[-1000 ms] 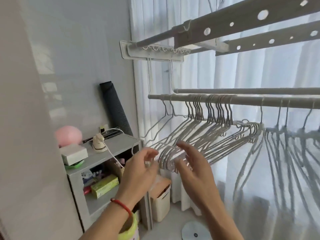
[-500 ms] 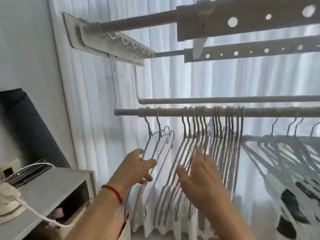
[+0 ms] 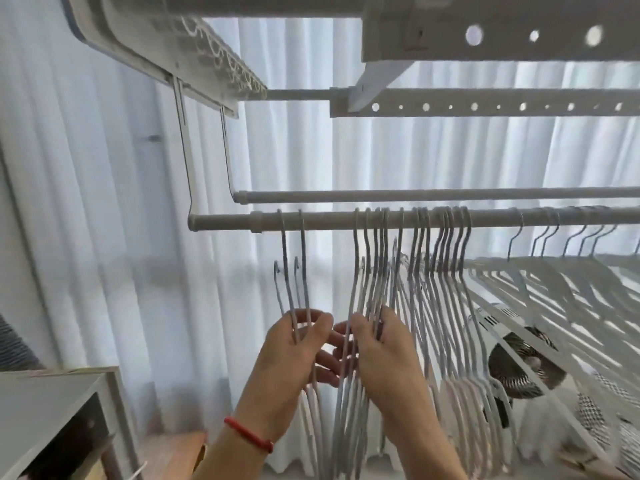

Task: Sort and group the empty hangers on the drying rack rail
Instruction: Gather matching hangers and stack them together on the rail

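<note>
A grey rail [image 3: 329, 218] runs across the view with many thin white wire hangers hooked on it. Two hangers [image 3: 294, 268] hang apart at the left. My left hand [image 3: 294, 351], a red string on its wrist, grips their lower wires. Right of them hangs a tight bunch of several hangers [image 3: 375, 268]. My right hand [image 3: 381, 344] grips the wires of that bunch from the front. More hangers [image 3: 446, 271] follow to the right, and wider white hangers [image 3: 554, 282] spread out at the far right.
A second rail [image 3: 433, 195] runs just behind and above the first. Perforated rack bars [image 3: 485, 107] cross overhead. White curtains hang behind. A grey shelf unit [image 3: 62, 396] stands at lower left, and a fan [image 3: 526, 368] shows behind the hangers at right.
The view has tilted up and moved closer to the rail. My left hand now holds the two left hangers, and my right hand has closed on the neighbouring bunch.
</note>
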